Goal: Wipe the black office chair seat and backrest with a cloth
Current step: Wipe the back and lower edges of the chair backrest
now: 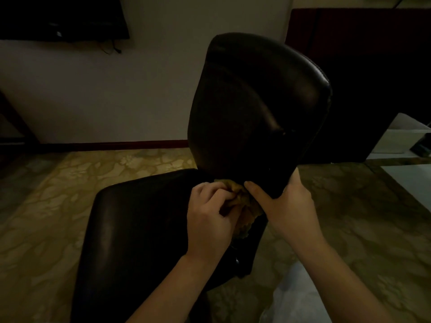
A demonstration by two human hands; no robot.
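1. Both our forearms come in from the bottom edge, below the backrest. A pale blurred shape sits under the right one; we can't tell what it is.
2. Left hand: fingers curled round the cloth, bunching it just under the backrest's bottom edge, where that meets the seat.
3. Cloth: olive-yellow, crumpled, wedged between our two hands, touching the backrest's lower corner.
4. Right hand: grips the backrest's lower right corner, thumb across the front face, fingers wrapped behind and mostly hidden.
5. Backrest: black, glossy, standing above the seat and seen at an angle.
6. Seat: black, running left and toward us from the backrest's base.
7. Patterned yellow-green carpet lies all round the backrest's base.
8. Dark wall-mounted screen well left of the backrest's top, cables hanging beneath it.
9. Dark cabinet behind the backrest, to its right.
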